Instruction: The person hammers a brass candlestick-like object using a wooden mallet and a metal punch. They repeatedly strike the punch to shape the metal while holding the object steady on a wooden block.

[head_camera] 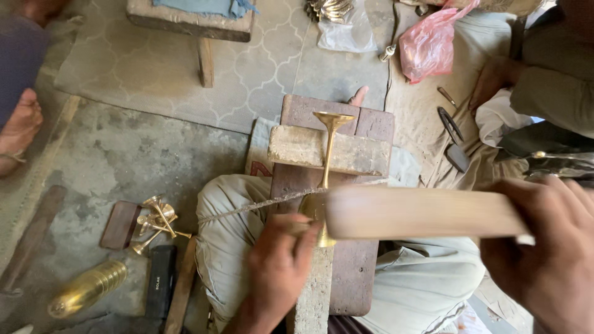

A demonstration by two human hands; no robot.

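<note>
A brass stemmed piece (330,148) with a flared top lies along a wooden block (346,154) on a brown work board (352,266) across my lap. My left hand (278,263) grips its lower end near the base. My right hand (547,247) holds a flat wooden stick (421,213), blurred with motion, laid across the piece. A twisted cord (260,204) runs from the stick's left end towards my knee.
Several small brass stems (158,222) lie on the concrete floor at left, beside a ribbed brass tube (86,289) and a black bar (161,281). Another person's arm (532,80) rests at right near a pink bag (430,43). A bare foot (21,124) shows far left.
</note>
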